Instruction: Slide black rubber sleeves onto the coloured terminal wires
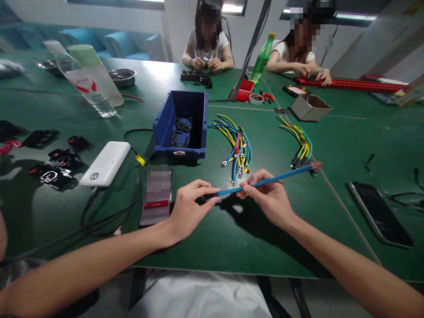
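Observation:
A thick blue wire [281, 177] spans my two hands, its bare copper strands fanned out at the right end. My left hand [191, 205] pinches a short black sleeve [210, 195] at the wire's left end; whether a lug sits inside it is hidden. Around the wire's middle, the fingers of my right hand [268, 194] are closed. Just beyond my hands lies a bunch of yellow, blue and green wires [236, 141] with ring terminals. Another bunch of wires [303, 141], with black ends, rests behind the copper tip. A blue bin [180, 152] holds several black sleeves.
Left of my hands are a phone [155, 194], a white power bank [106, 164], cables and black parts [58, 170]. Bottles [96, 70] stand farther back. At right lie another phone [379, 214] and glasses [404, 196]. Two people work across the table near a small cardboard box [311, 108].

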`<action>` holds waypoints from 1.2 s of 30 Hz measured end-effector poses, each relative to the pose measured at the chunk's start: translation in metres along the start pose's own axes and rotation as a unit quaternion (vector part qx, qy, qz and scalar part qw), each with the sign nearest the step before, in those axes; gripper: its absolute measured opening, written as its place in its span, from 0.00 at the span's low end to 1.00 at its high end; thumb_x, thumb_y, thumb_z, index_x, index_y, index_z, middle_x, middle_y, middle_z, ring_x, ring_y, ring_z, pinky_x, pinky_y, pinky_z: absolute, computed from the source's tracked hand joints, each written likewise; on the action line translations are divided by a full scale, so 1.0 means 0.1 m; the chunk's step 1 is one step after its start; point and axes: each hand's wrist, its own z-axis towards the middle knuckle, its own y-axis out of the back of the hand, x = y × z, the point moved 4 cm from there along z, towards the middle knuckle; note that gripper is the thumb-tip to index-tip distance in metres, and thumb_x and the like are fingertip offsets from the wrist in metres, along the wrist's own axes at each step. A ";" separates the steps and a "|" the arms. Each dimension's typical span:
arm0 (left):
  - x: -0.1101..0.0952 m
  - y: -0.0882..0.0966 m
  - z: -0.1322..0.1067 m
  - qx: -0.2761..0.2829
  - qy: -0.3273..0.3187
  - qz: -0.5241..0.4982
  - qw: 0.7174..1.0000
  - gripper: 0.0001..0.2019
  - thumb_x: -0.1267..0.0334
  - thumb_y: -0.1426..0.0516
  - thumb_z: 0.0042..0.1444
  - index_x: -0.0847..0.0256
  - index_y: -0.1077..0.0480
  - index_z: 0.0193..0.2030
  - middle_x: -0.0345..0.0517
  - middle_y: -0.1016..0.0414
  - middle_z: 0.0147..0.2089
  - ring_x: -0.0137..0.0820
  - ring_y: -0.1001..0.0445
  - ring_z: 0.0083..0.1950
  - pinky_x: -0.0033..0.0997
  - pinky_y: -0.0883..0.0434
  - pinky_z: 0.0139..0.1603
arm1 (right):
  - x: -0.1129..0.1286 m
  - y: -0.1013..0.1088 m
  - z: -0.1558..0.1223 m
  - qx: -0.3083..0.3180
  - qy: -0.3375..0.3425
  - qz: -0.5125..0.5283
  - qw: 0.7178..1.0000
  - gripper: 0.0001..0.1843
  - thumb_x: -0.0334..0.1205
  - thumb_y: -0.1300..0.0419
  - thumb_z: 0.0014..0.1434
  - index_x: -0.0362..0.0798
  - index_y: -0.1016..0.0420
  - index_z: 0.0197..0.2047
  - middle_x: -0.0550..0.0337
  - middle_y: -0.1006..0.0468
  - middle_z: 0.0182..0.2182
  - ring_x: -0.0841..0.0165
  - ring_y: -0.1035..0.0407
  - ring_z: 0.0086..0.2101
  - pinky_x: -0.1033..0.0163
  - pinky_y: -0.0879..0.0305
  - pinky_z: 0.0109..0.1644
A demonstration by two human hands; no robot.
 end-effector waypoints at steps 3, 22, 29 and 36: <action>-0.03 0.00 0.00 0.000 -0.021 -0.001 1.000 0.09 0.69 0.36 0.53 0.61 0.21 0.43 0.47 0.22 0.38 0.29 0.23 0.38 0.28 0.27 0.40 | -0.02 0.00 -0.01 0.001 -0.018 -0.004 1.000 0.14 0.39 0.29 0.51 0.48 0.33 0.31 0.63 0.21 0.24 0.68 0.23 0.26 0.65 0.24 0.30; 0.02 -0.01 0.02 0.001 0.057 -0.055 0.997 0.07 0.68 0.37 0.53 0.61 0.20 0.40 0.45 0.20 0.34 0.27 0.24 0.32 0.24 0.26 0.34 | -0.09 0.07 0.06 -0.031 -0.065 0.069 0.995 0.16 0.39 0.28 0.48 0.49 0.33 0.31 0.64 0.22 0.28 0.72 0.24 0.27 0.69 0.27 0.32; -0.01 -0.01 0.02 0.014 0.034 -0.030 0.999 0.08 0.68 0.38 0.55 0.61 0.20 0.42 0.44 0.21 0.33 0.26 0.27 0.30 0.24 0.30 0.32 | -0.12 0.07 0.06 -0.029 -0.076 0.061 0.995 0.17 0.40 0.28 0.48 0.49 0.33 0.32 0.64 0.21 0.28 0.71 0.23 0.27 0.68 0.25 0.31; 0.00 -0.04 0.02 0.040 0.051 -0.035 0.997 0.08 0.65 0.38 0.55 0.61 0.20 0.41 0.42 0.25 0.27 0.25 0.31 0.27 0.22 0.36 0.27 | -0.11 0.04 0.06 -0.008 -0.067 0.058 0.996 0.16 0.40 0.28 0.49 0.49 0.33 0.32 0.63 0.21 0.31 0.71 0.24 0.28 0.67 0.25 0.34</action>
